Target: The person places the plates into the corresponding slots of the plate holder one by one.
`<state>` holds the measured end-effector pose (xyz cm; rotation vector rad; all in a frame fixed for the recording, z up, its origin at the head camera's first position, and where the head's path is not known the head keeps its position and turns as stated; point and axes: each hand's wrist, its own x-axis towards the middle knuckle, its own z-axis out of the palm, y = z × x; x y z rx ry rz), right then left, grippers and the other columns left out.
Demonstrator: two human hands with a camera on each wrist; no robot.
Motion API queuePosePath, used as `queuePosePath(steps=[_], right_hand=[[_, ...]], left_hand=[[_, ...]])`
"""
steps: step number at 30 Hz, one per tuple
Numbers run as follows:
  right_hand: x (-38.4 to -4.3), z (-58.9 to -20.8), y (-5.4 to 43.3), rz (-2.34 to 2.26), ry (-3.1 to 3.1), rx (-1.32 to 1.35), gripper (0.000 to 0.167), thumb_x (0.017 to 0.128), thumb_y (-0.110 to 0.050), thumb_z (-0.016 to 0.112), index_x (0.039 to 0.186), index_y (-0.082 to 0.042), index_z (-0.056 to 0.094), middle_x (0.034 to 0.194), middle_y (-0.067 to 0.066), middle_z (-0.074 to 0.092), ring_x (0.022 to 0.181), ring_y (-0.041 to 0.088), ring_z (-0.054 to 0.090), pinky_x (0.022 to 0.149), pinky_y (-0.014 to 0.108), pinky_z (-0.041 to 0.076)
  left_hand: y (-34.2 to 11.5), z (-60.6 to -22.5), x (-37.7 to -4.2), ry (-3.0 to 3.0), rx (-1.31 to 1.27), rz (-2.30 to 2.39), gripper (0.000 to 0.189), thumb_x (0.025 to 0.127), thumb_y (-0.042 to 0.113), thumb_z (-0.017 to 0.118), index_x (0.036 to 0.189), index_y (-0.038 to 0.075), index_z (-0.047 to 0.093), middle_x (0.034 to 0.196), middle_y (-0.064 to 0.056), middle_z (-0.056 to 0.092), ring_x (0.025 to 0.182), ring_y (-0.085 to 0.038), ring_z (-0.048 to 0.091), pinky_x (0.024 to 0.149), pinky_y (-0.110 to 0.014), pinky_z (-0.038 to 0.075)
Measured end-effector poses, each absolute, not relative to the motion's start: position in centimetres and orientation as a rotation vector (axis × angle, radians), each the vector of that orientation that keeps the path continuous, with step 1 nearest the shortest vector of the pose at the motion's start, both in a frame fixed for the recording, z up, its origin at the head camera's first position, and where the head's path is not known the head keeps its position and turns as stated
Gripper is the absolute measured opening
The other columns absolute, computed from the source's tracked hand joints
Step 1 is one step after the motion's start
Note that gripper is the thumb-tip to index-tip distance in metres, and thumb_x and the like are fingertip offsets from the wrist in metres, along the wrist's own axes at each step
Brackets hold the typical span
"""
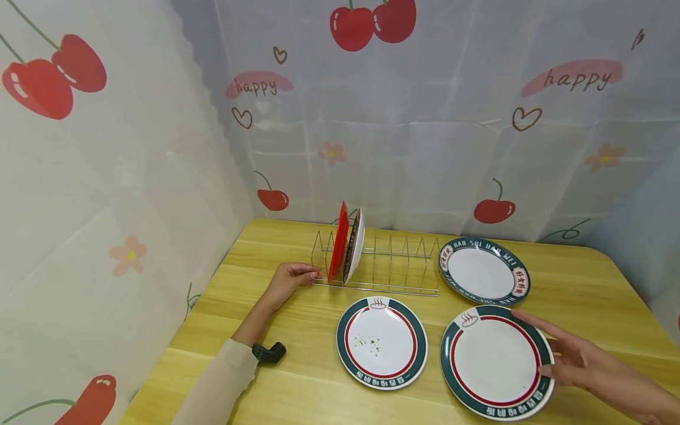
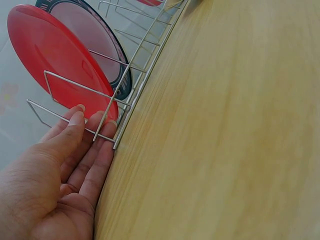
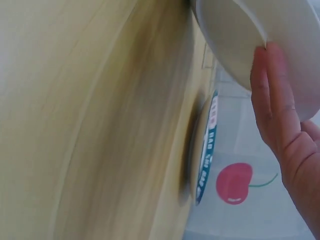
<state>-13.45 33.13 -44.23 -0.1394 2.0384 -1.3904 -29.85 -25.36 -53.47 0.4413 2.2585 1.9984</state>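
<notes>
At the left end of a wire dish rack [image 1: 385, 289], my left hand [image 1: 287, 282] pinches the end wires between thumb and fingers. A red plate [image 2: 55, 55] stands upright in the rack close to those fingertips. Behind it leans a white plate with a dark patterned rim [image 1: 357, 248]. My right hand [image 1: 576, 357] holds a round white plate with a green rim and red ring [image 1: 494, 360] by its right edge, raised above the table. In the right wrist view, fingers [image 3: 280, 95] press against the pale underside of this plate [image 3: 230, 40].
A similar green-rimmed plate with greenish specks [image 1: 382, 342] lies in front of the rack. An oval green-rimmed plate [image 1: 480, 274] lies to the rack's right. Everything is on a wooden table [image 1: 308, 383], with a cherry-print curtain [image 1: 414, 159] behind.
</notes>
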Motion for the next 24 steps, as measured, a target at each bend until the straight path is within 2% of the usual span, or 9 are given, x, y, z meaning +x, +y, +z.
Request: queuePosePath(steps=[8,10,14,15,17,20,24], right_hand=[[-13.2,-42.4,30.4,-1.483,2.104,-0.059,0.074,0.106,-0.024,0.054,0.163,-0.034,0.008,0.159,0.033,0.018,0.122,0.033,0.053,0.091,0.051,0.057],[-13.3,-42.0,30.0,-1.536,2.102,-0.110,0.074,0.106,-0.021,0.054,0.163,-0.036,0.010,0.155,0.026,0.033,0.119,0.030,0.057,0.090,0.048,0.058],[-13.5,-41.3,29.3,-1.647,2.108,-0.256,0.073,0.106,-0.010,0.052,0.163,-0.035,0.014,0.140,-0.001,0.055,0.111,0.025,0.065,0.088,0.042,0.060],[-13.5,-41.2,29.1,-1.665,2.120,-0.279,0.073,0.106,-0.008,0.052,0.163,-0.035,0.015,0.135,-0.007,0.057,0.110,0.024,0.066,0.087,0.041,0.060],[-13.6,-40.7,28.5,-1.694,2.160,-0.306,0.074,0.104,-0.006,0.054,0.163,-0.032,0.016,0.131,-0.012,0.059,0.108,0.024,0.067,0.085,0.041,0.061],[-13.7,-40.1,27.6,-1.722,2.217,-0.309,0.077,0.103,-0.005,0.056,0.163,-0.033,0.018,0.130,-0.015,0.058,0.107,0.020,0.067,0.083,0.041,0.061],[-14.2,-39.4,26.5,-1.781,2.247,-0.364,0.079,0.102,-0.001,0.058,0.163,-0.032,0.019,0.129,-0.009,0.060,0.105,0.019,0.068,0.081,0.041,0.062]], left_hand=[[-25.4,-53.4,-29.9,2.275,0.459,1.999,0.022,0.097,0.004,0.067,0.116,-0.008,0.073,0.113,-0.019,0.074,0.099,-0.018,0.074,0.085,-0.033,0.060],[-25.4,-53.5,-30.0,2.272,0.461,2.002,0.022,0.097,0.003,0.067,0.115,-0.008,0.073,0.113,-0.019,0.074,0.098,-0.018,0.074,0.085,-0.033,0.060],[-25.4,-53.5,-30.0,2.264,0.468,2.001,0.022,0.097,0.003,0.067,0.116,-0.008,0.072,0.111,-0.019,0.074,0.098,-0.018,0.074,0.084,-0.033,0.060],[-25.4,-53.6,-30.0,2.263,0.470,2.003,0.022,0.097,0.003,0.067,0.116,-0.008,0.072,0.111,-0.019,0.074,0.097,-0.018,0.074,0.084,-0.033,0.060],[-25.4,-53.6,-30.0,2.265,0.475,2.003,0.022,0.097,0.003,0.067,0.116,-0.008,0.072,0.111,-0.018,0.074,0.097,-0.018,0.074,0.084,-0.033,0.060],[-25.3,-53.5,-29.9,2.271,0.491,2.004,0.023,0.097,0.003,0.067,0.116,-0.009,0.072,0.111,-0.018,0.074,0.098,-0.017,0.074,0.084,-0.033,0.060],[-25.3,-53.4,-29.8,2.278,0.491,1.999,0.023,0.097,0.003,0.067,0.116,-0.009,0.072,0.110,-0.017,0.075,0.097,-0.017,0.074,0.084,-0.032,0.060]])
